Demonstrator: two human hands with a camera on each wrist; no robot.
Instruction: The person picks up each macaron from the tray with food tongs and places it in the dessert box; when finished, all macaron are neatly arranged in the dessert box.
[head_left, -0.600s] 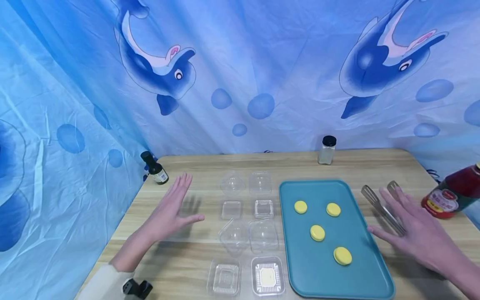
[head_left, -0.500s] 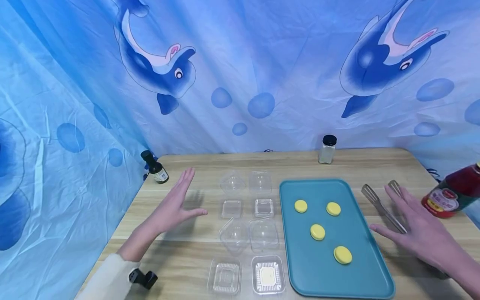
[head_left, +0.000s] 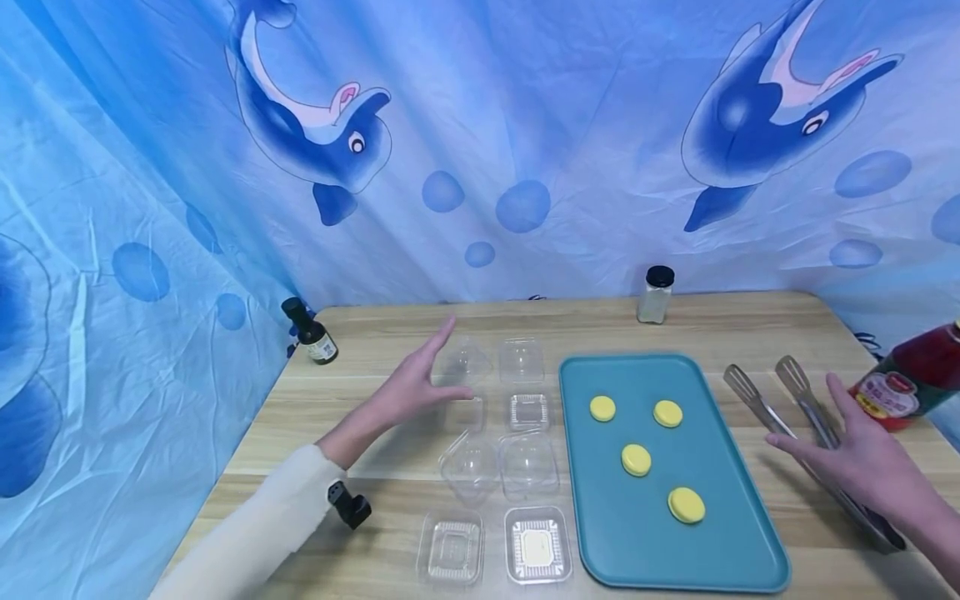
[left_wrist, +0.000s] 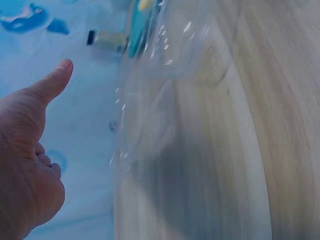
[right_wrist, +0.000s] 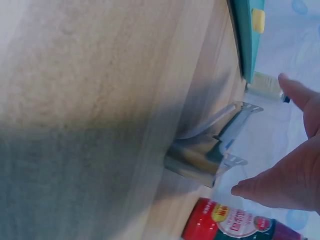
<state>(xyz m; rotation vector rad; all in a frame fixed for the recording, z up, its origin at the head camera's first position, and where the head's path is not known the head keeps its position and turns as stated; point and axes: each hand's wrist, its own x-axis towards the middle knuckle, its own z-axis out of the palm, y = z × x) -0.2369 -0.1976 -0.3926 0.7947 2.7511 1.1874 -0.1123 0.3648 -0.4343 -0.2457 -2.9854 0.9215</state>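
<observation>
In the head view my left hand (head_left: 420, 379), thumb and fingers spread, hovers over the left part of the clear plastic boxes and partly covers the back left box (head_left: 468, 362). Nothing is in its grasp. My right hand (head_left: 873, 467) is spread above a pair of metal tongs (head_left: 806, 396) with slotted ends, lying right of the blue tray (head_left: 750, 542). In the right wrist view the tongs (right_wrist: 200, 155) lie on the table just beyond the thumb and fingers. Several round yellow macarons (head_left: 636, 460) sit apart on the tray.
Several open clear boxes stand in rows, including a front right box (head_left: 537, 546). A dark bottle (head_left: 311, 333) stands back left, a black-capped shaker (head_left: 656, 296) at the back. A red bottle (head_left: 903, 383) is at the right edge. Blue dolphin-print curtains enclose the table (head_left: 360, 533).
My left hand has moved right and away from me, toward the back left box. My right hand has shifted right and slightly down, uncovering more of the tongs.
</observation>
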